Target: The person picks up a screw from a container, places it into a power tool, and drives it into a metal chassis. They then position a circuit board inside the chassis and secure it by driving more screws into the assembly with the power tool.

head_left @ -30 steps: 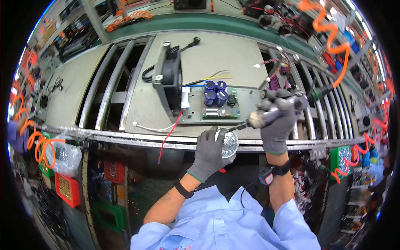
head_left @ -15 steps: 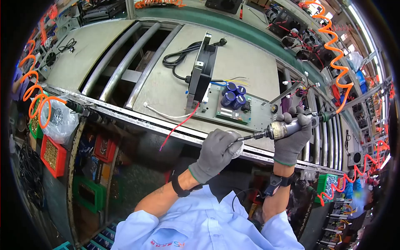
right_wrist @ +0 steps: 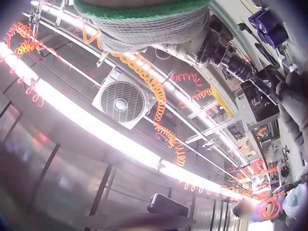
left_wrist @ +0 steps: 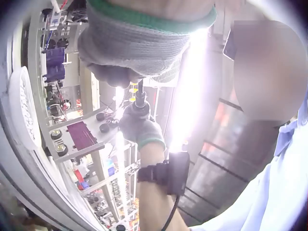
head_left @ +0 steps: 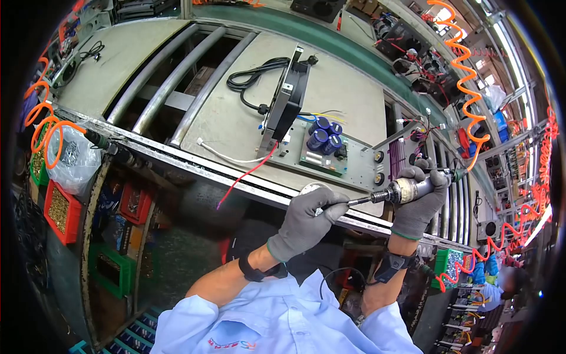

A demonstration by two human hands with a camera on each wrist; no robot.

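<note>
My gloved right hand grips the body of an air screwdriver, which points left. With finger and thumb, my gloved left hand pinches the tip of the screwdriver bit; whatever small part sits at that tip is hidden by the fingers. The bit also runs to the left hand's fingers in the right wrist view. Behind the left hand, a round white dish stands at the bench edge, mostly covered; small shiny pieces fill the dish in the left wrist view.
Beyond the hands lies a metal plate with a circuit board and several blue capacitors. A black fan stands upright at its left end. Red wire hangs over the bench edge. An orange coiled hose hangs at right.
My left hand has moved from the dish of small pieces to the screwdriver bit's tip. The screwdriver has turned to lie nearly level and shifted right. The head view has turned.
</note>
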